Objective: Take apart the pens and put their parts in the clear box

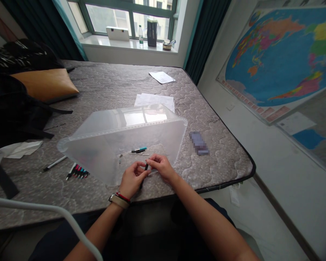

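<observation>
Between the fingertips of both hands is a slim black pen (146,166). My left hand (132,180), with a watch and a red band at the wrist, is closed around its lower part. My right hand (162,167) pinches it near the upper end; the fingers partly hide it. Just beyond the hands lies a translucent plastic box (97,145), tipped on its side with its opening toward me. On its inner wall rest a few pens (139,149), one of them teal, a thin refill (141,154) and some small pen parts (120,161).
Several pens (77,172) lie in a bunch on the mattress (220,159), left of the box, near a white pen (54,164). A blurred phone-like object (199,143) is at right. Papers (163,77) lie behind. A black bag (16,105) sits left; a white tube (43,207) crosses the lower left.
</observation>
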Action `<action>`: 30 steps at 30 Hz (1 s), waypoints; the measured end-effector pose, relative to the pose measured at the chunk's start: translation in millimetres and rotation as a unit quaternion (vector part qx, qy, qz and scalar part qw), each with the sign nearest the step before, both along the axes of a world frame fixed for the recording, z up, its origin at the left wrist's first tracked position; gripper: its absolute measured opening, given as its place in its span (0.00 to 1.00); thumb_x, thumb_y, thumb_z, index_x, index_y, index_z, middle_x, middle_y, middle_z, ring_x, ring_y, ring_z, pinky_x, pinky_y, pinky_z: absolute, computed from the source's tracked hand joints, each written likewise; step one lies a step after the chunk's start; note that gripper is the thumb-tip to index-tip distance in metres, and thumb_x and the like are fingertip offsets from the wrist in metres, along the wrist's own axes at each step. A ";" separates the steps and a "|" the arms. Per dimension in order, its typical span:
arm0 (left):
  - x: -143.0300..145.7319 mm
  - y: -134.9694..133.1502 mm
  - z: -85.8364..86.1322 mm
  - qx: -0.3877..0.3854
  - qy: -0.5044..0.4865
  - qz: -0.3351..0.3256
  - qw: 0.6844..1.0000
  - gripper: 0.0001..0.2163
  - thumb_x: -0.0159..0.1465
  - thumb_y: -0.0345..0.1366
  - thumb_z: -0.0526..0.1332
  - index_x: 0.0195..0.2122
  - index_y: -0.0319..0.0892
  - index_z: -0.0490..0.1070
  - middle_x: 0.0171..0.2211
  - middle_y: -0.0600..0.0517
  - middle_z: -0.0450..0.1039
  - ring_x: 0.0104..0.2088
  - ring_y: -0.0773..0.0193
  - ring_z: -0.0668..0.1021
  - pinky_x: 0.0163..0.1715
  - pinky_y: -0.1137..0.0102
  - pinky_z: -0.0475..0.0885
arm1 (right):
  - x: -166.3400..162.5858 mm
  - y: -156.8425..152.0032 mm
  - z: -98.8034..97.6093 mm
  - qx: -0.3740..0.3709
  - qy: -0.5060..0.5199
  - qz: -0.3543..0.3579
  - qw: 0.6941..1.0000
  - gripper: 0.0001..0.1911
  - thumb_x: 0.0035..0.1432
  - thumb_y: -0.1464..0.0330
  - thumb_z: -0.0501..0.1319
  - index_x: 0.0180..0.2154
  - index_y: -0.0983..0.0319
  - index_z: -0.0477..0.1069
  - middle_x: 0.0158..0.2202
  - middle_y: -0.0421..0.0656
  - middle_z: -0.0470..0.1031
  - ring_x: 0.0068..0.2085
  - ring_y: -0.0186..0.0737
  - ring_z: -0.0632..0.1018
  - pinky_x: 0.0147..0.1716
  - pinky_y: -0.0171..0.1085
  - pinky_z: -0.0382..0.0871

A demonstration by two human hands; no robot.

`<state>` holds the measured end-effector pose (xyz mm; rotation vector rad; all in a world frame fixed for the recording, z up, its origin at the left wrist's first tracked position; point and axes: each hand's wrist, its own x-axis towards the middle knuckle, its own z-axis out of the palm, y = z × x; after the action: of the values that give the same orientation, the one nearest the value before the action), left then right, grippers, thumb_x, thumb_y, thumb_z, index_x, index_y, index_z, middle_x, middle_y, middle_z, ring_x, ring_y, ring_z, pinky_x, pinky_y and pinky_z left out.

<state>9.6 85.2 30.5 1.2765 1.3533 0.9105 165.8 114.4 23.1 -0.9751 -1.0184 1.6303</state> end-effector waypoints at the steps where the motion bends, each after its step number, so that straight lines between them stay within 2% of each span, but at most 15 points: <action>1: 0.0 -0.2 0.0 0.004 0.003 0.003 1.000 0.18 0.52 0.45 0.70 0.38 0.40 0.71 0.22 0.56 0.73 0.22 0.66 0.74 0.23 0.73 0.67 | -0.1 0.2 -0.1 -0.004 0.000 -0.003 1.000 0.13 0.48 0.60 0.70 0.26 0.62 0.72 0.26 0.36 0.70 0.27 0.32 0.69 0.29 0.32 0.63; 7: 1.3 -0.7 1.9 0.010 0.013 0.005 1.000 0.18 0.55 0.47 0.68 0.41 0.40 0.73 0.30 0.51 0.77 0.27 0.62 0.79 0.29 0.70 0.72 | 1.0 2.5 -3.0 -0.016 0.009 -0.023 1.000 0.12 0.49 0.60 0.70 0.27 0.62 0.74 0.24 0.36 0.70 0.26 0.30 0.67 0.28 0.32 0.60; 12: 1.6 0.8 1.5 -0.024 -0.038 -0.013 0.999 0.21 0.57 0.50 0.65 0.44 0.39 0.73 0.36 0.47 0.79 0.30 0.59 0.81 0.33 0.67 0.74 | 1.4 4.1 -8.6 -0.029 0.021 -0.033 0.999 0.12 0.49 0.61 0.70 0.32 0.63 0.77 0.27 0.37 0.72 0.26 0.29 0.67 0.27 0.31 0.60; 14: 2.9 0.5 -1.6 -0.056 -0.067 -0.037 0.996 0.22 0.59 0.52 0.63 0.44 0.37 0.73 0.36 0.46 0.79 0.31 0.58 0.82 0.34 0.67 0.74 | 1.7 4.5 -9.1 -0.042 0.031 -0.040 0.998 0.13 0.49 0.61 0.70 0.34 0.63 0.78 0.27 0.38 0.72 0.25 0.29 0.67 0.27 0.32 0.61; 17: 6.4 -1.7 -3.5 -0.141 -0.105 -0.079 0.981 0.25 0.61 0.55 0.59 0.46 0.37 0.71 0.37 0.43 0.79 0.29 0.59 0.82 0.28 0.69 0.74 | 4.1 5.9 -6.3 -0.060 0.064 -0.063 0.994 0.14 0.48 0.60 0.70 0.34 0.61 0.77 0.27 0.37 0.71 0.25 0.29 0.67 0.28 0.32 0.63; 20: 8.2 -4.0 3.9 -0.192 -0.153 -0.068 0.967 0.26 0.61 0.56 0.59 0.52 0.40 0.66 0.38 0.44 0.79 0.26 0.60 0.81 0.25 0.70 0.73 | 8.5 8.3 -2.1 -0.080 0.112 -0.094 0.986 0.14 0.48 0.60 0.70 0.35 0.60 0.76 0.28 0.36 0.70 0.27 0.30 0.69 0.28 0.31 0.64; 22: 6.5 -4.5 12.7 -0.164 -0.205 -0.049 0.964 0.27 0.62 0.55 0.58 0.56 0.44 0.62 0.36 0.46 0.79 0.26 0.61 0.81 0.27 0.68 0.74 | 10.8 9.5 -0.6 -0.101 0.145 -0.110 0.978 0.14 0.49 0.60 0.71 0.36 0.59 0.75 0.28 0.36 0.70 0.27 0.30 0.70 0.27 0.31 0.64; 24: 3.3 -4.5 20.4 -0.122 -0.247 -0.035 0.961 0.25 0.64 0.56 0.54 0.55 0.44 0.62 0.34 0.48 0.78 0.24 0.63 0.79 0.27 0.67 0.74 | 11.3 9.6 -0.7 -0.124 0.169 -0.111 0.972 0.15 0.48 0.60 0.71 0.36 0.59 0.73 0.29 0.37 0.71 0.27 0.30 0.70 0.27 0.31 0.65; 27: -0.2 -5.2 25.2 -0.095 -0.254 -0.028 0.962 0.25 0.64 0.59 0.50 0.47 0.42 0.68 0.30 0.49 0.77 0.21 0.64 0.76 0.26 0.68 0.72 | 8.5 7.6 -2.7 -0.144 0.189 -0.084 0.968 0.15 0.48 0.61 0.71 0.36 0.59 0.73 0.30 0.37 0.72 0.27 0.30 0.71 0.27 0.31 0.65; 30: 0.7 -7.5 24.4 -0.093 -0.240 -0.043 0.965 0.26 0.64 0.61 0.47 0.41 0.42 0.69 0.27 0.49 0.77 0.22 0.63 0.76 0.26 0.68 0.71 | 3.9 4.9 -4.7 -0.144 0.207 -0.066 0.965 0.15 0.48 0.61 0.72 0.35 0.60 0.72 0.28 0.36 0.71 0.27 0.30 0.70 0.27 0.31 0.65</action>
<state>10.4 77.7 54.9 0.8888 0.9658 0.9346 169.7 119.3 18.4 -0.8187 -0.4330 1.8015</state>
